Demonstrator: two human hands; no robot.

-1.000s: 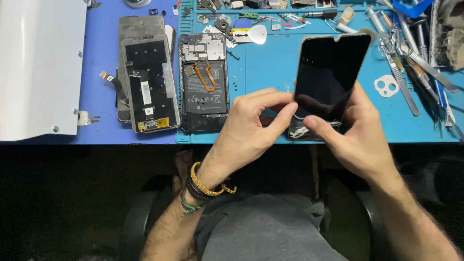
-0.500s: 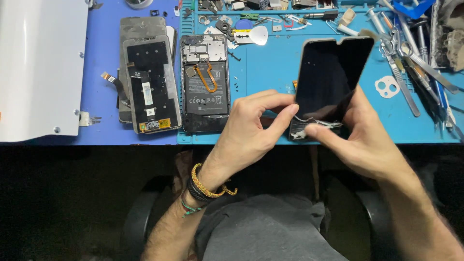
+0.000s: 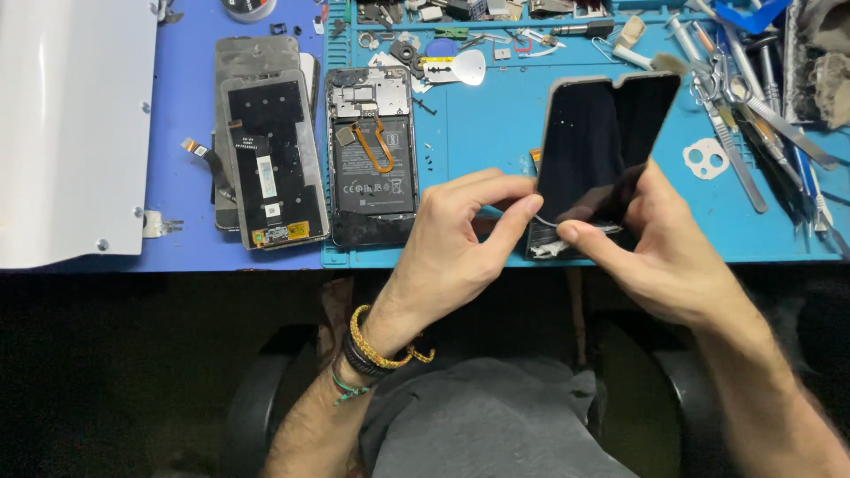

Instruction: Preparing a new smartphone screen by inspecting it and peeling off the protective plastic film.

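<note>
Black glass screen (image 3: 602, 150) tilted up near mat's (image 3: 496, 142) front edge, right of centre. R hand (image 3: 660, 257) grips its lower right side, thumb pressing the bottom edge. L hand (image 3: 460, 239) pinches at the bottom left corner, index + thumb on a whitish strip (image 3: 553, 248), prob adhesive. Judgement: peel slow and low to the glass, keep R grip firm so the panel won't flex. Farther back, open phone (image 3: 372, 159) w/ battery; spare panel (image 3: 270, 159) at left; tweezers (image 3: 739, 133) by right edge.

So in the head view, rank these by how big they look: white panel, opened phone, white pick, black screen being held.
1. white panel
2. black screen and opened phone: alike, the screen raised nearer the camera
3. white pick
</note>
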